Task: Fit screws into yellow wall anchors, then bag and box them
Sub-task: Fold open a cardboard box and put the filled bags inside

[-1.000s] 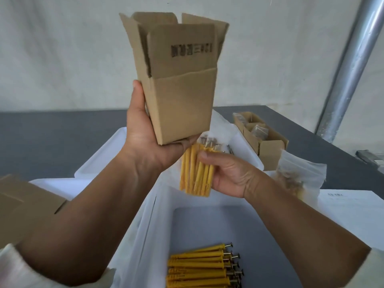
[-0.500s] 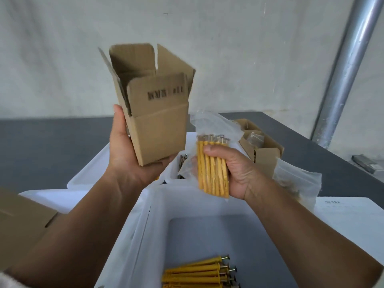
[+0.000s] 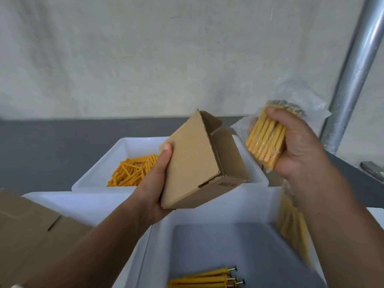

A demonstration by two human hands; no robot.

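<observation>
My left hand (image 3: 154, 183) grips a small brown cardboard box (image 3: 197, 163), tilted so its open top faces right, toward the other hand. My right hand (image 3: 299, 146) holds a clear plastic bag of yellow anchors with screws (image 3: 266, 142), raised just right of the box mouth and apart from it. The screw heads point up and away. More assembled anchors (image 3: 205, 279) lie in the near white tray (image 3: 158, 242). Loose yellow anchors (image 3: 133, 171) fill the far white tray (image 3: 99, 173).
Flat cardboard (image 3: 27, 231) lies at the lower left. A metal pole (image 3: 357, 65) rises at the right against a pale wall. The grey tabletop (image 3: 52, 146) stretches behind the trays. Another yellow bundle (image 3: 293, 227) shows blurred below my right forearm.
My left hand lowered the box and tipped it from upright onto its side, mouth facing right. My right hand lifted the bagged bundle up and to the right.
</observation>
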